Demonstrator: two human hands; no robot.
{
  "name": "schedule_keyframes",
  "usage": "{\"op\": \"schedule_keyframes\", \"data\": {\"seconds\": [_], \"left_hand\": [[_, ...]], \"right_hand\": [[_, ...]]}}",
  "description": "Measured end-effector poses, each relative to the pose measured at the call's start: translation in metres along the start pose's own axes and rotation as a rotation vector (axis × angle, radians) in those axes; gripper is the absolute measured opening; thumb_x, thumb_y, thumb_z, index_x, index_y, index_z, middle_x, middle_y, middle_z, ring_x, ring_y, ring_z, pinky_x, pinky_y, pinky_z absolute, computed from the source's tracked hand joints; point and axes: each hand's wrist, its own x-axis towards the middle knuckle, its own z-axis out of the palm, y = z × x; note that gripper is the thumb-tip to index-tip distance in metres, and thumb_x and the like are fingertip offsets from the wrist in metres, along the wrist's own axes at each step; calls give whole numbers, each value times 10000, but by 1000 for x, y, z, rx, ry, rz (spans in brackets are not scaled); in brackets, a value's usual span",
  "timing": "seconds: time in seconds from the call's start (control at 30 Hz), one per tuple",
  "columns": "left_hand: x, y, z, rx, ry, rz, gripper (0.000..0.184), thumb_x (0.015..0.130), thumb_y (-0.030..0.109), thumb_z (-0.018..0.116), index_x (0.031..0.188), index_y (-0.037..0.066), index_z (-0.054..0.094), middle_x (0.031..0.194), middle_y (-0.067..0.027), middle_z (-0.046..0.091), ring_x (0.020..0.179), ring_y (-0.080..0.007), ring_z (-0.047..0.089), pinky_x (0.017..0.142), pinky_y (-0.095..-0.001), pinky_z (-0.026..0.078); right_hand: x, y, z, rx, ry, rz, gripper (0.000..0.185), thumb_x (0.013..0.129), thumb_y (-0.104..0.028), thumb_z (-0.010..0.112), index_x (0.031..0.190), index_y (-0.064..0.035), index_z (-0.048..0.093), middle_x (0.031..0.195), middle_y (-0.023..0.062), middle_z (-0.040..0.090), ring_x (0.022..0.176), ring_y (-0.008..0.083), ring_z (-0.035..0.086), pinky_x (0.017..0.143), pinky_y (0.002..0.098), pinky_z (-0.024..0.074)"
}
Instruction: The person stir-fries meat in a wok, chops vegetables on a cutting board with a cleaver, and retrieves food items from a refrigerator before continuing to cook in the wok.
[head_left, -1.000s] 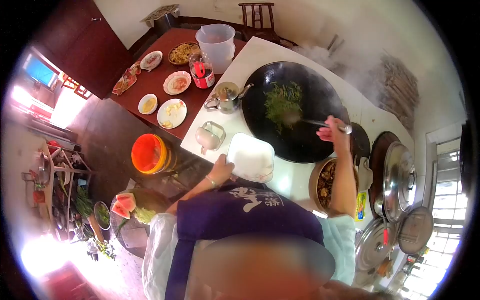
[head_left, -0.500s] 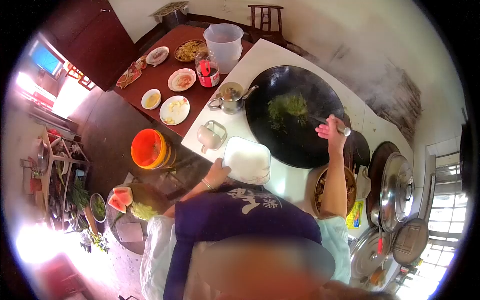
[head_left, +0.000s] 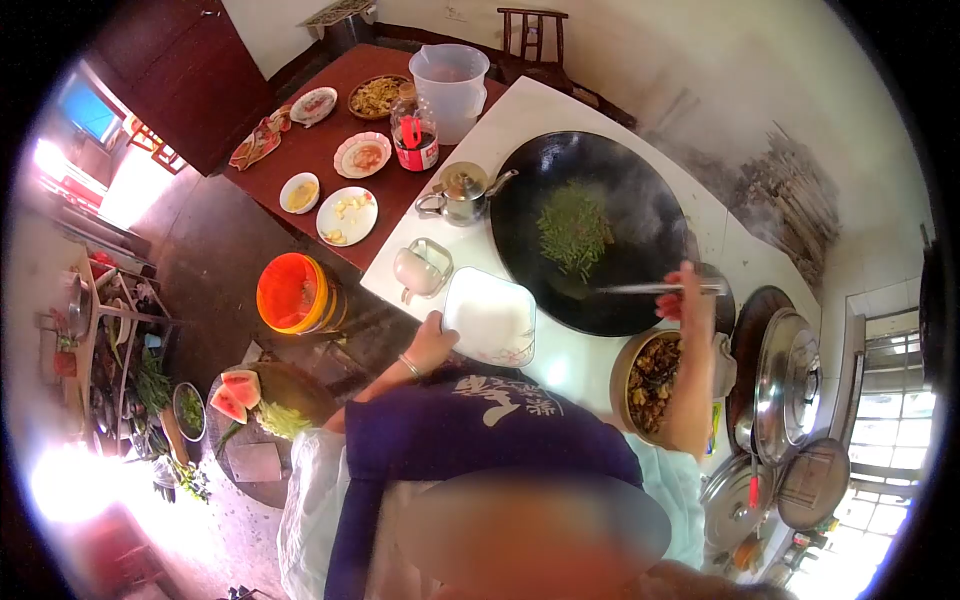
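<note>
A large black wok (head_left: 640,190) is set into the white counter, with chopped greens (head_left: 574,228) heaped in it. My right hand (head_left: 684,300) is closed around the handle of a metal spatula (head_left: 640,289), whose head lies low in the wok, just below the greens. At the counter's front edge, my left hand (head_left: 434,340) grips the left rim of a white square dish (head_left: 490,318), which looks empty. A bowl of brown food (head_left: 652,385) stands beneath my right forearm.
Left of the wok stand a metal teapot (head_left: 464,194) and a small lidded pot (head_left: 420,270). A red table (head_left: 290,235) holds plates, a bottle (head_left: 414,140) and a plastic jug (head_left: 448,92). An orange bucket (head_left: 290,293) is on the floor; metal lids (head_left: 788,380) stand right.
My right hand has moved down and right with the spatula, away from the greens. The greens lie gathered in one heap. My left hand still has the dish.
</note>
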Motion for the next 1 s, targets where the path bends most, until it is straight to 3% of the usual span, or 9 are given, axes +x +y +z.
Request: {"op": "schedule_keyframes", "data": {"seconds": [0.13, 0.23, 0.3, 0.4, 0.5, 0.6, 0.77, 0.93, 1.0], "left_hand": [[7, -18, 5, -48, -5, 67, 422, 808, 173, 583, 1082, -102, 416, 972, -195, 543, 824, -229, 568, 692, -339, 487], [28, -53, 6, -34, -7, 100, 432, 800, 178, 597, 1075, -104, 420, 971, -193, 544, 855, -233, 563, 727, -347, 474], [-7, 8, 4, 2, -1, 26, 427, 797, 170, 604, 1074, -102, 425, 967, -186, 547, 874, -242, 571, 745, -360, 475], [6, -15, 5, -43, 7, -42, 412, 793, 168, 606, 1066, -95, 444, 947, -184, 555, 894, -254, 574, 764, -375, 468], [24, -50, 7, 172, 96, 219, 395, 790, 149, 551, 1041, -133, 438, 958, -275, 580, 747, -312, 643, 617, -381, 523], [3, -14, 3, 115, 72, 57, 450, 784, 228, 611, 1056, -91, 450, 901, -200, 551, 865, -263, 563, 745, -370, 459], [3, -15, 2, 99, 77, 110, 401, 788, 178, 572, 1030, -112, 437, 918, -240, 565, 756, -281, 612, 650, -373, 502], [8, -35, 6, 74, 67, 164, 354, 790, 123, 552, 1014, -114, 413, 867, -246, 570, 620, -264, 636, 540, -361, 511], [4, -26, 6, 13, 34, 110, 359, 787, 126, 558, 1009, -114, 410, 849, -238, 574, 629, -261, 634, 529, -356, 506]], "right_hand": [[41, 73, 75, 356, -22, -105, 447, 911, -425, 545, 1010, 11, 554, 753, 181, 641, 592, 258, 658, 525, 324, 545], [59, 57, 84, 422, -3, -137, 456, 916, -400, 546, 1071, 27, 505, 843, 224, 631, 700, 300, 671, 607, 352, 563], [63, 42, 75, 357, 17, -151, 473, 903, -394, 570, 1110, 24, 491, 895, 222, 630, 767, 307, 674, 638, 370, 565], [65, 65, 63, 267, 15, -99, 485, 891, -381, 596, 1145, 18, 490, 857, 179, 647, 724, 276, 681, 588, 330, 574], [46, 52, 27, 120, -11, -84, 422, 874, -370, 629, 1069, -2, 563, 764, 132, 655, 616, 221, 672, 524, 296, 559], [-3, -9, -4, -103, -35, -85, 365, 855, -351, 661, 971, -9, 606, 657, 110, 633, 519, 176, 644, 431, 266, 519], [-27, -19, 1, -211, 60, -66, 303, 854, -286, 674, 899, -4, 573, 609, 87, 592, 426, 129, 563, 345, 255, 454], [70, 73, 40, 86, -62, -246, 280, 873, -235, 655, 1002, 6, 597, 723, 80, 628, 570, 131, 621, 526, 248, 526], [72, 54, 48, 51, -41, -294, 281, 879, -240, 643, 1003, 9, 603, 762, 90, 636, 637, 147, 650, 540, 245, 527]]}}
